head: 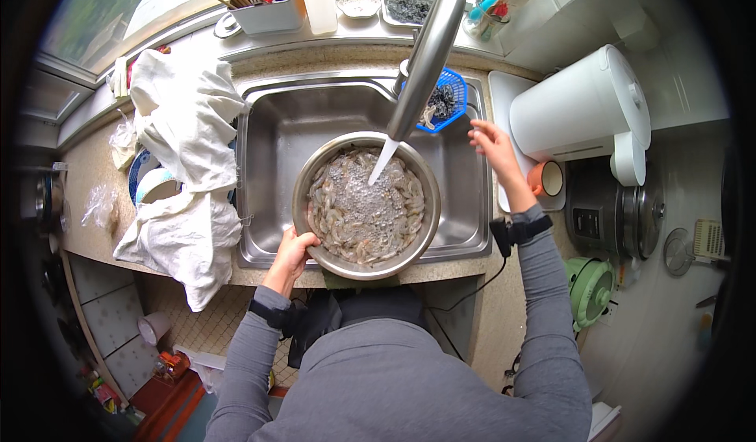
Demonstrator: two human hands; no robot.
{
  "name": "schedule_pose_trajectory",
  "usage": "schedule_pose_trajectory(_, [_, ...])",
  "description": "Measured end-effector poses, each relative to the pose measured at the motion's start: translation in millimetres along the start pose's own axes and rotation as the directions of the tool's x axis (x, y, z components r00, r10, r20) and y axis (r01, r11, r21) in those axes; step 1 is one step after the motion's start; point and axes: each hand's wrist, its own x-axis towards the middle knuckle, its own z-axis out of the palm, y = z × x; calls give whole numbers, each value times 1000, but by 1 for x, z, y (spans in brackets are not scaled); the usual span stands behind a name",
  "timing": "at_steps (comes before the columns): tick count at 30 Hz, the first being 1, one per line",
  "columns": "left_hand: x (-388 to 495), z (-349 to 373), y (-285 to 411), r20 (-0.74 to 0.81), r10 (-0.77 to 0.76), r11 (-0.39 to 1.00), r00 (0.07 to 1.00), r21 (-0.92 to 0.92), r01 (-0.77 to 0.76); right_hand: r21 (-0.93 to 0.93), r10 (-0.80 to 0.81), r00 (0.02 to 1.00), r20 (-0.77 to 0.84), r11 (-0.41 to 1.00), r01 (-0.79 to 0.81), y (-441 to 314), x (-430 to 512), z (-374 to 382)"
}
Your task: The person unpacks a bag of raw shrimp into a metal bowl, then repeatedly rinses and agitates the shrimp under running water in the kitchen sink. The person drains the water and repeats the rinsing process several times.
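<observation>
My left hand (293,249) grips the near left rim of a round steel basin (302,217) at the front of the sink. Many raw shrimp (331,217) fill the basin, under bubbling water. A white stream of water (383,162) falls into it from the brushed metal faucet (428,58). My right hand (493,147) is in the air over the sink's right edge, fingers apart and holding nothing. Left of and above that hand, a blue plastic strainer basket (458,95) with dark scraps in it sits in the sink's far right corner, partly hidden by the faucet.
A stainless steel sink (277,123) surrounds the basin. White cloths (183,117) cover bowls on the left. At right stand a white water dispenser (567,108), an orange mug (544,178), a rice cooker (602,217) and a green pot (590,294). A utensil holder (269,16) is on the sill.
</observation>
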Motion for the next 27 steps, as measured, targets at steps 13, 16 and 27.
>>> schedule_pose_trajectory(13, [-14,1,-10,-46,-13,1000,999,-8,12,-129,-125,885,448,971,202,-92,195,23])
schedule_pose_trajectory(16, [-13,3,-14,-57,-18,1000,998,-6,17,-112,-125,840,528,970,214,-105,205,36])
schedule_pose_trajectory(27, [-16,9,-21,-98,-26,1000,995,-19,24,-208,-118,818,563,938,279,-106,209,51])
